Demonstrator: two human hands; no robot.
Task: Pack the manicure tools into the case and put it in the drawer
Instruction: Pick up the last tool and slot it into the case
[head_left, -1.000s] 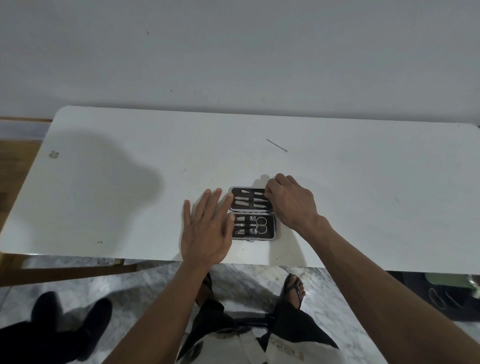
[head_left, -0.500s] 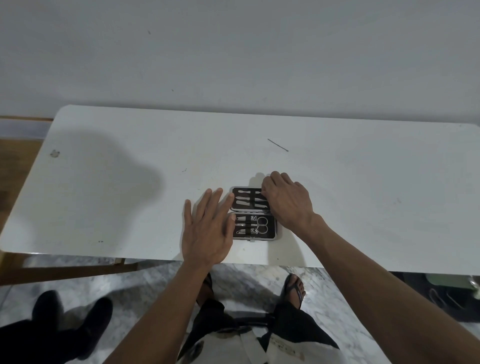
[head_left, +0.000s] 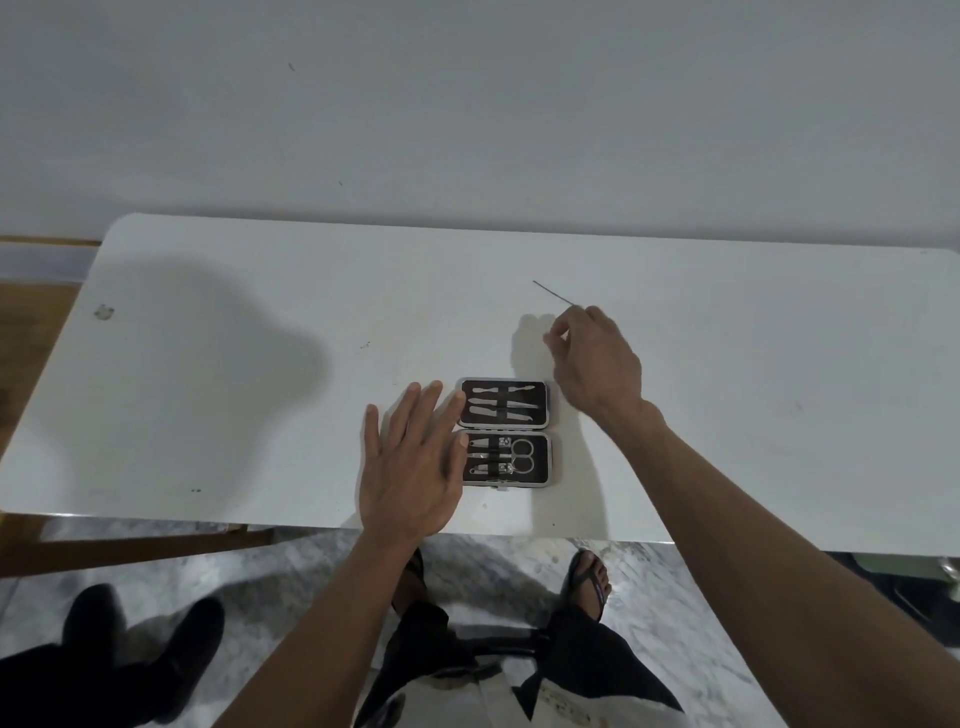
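Right hand (head_left: 597, 358), fingers curled, reaches the thin pin (head_left: 553, 293); we judge it may slip. Left hand (head_left: 413, 462) lies spread beside the open case (head_left: 504, 431).

The desk (head_left: 727, 415) has a smooth white top with a soft sheen, marked by a few small dark specks and a scuff near its left edge. The open case (head_left: 503, 432) near the front edge has a dark matt lining and a pale, slightly shiny rim. The tools (head_left: 501, 404) strapped inside look like bright polished metal. A thin pin (head_left: 551, 292) toward the back edge looks like dark wire. The wall (head_left: 467, 104) is matt and pale. The floor (head_left: 493, 566) looks like glossy veined marble.
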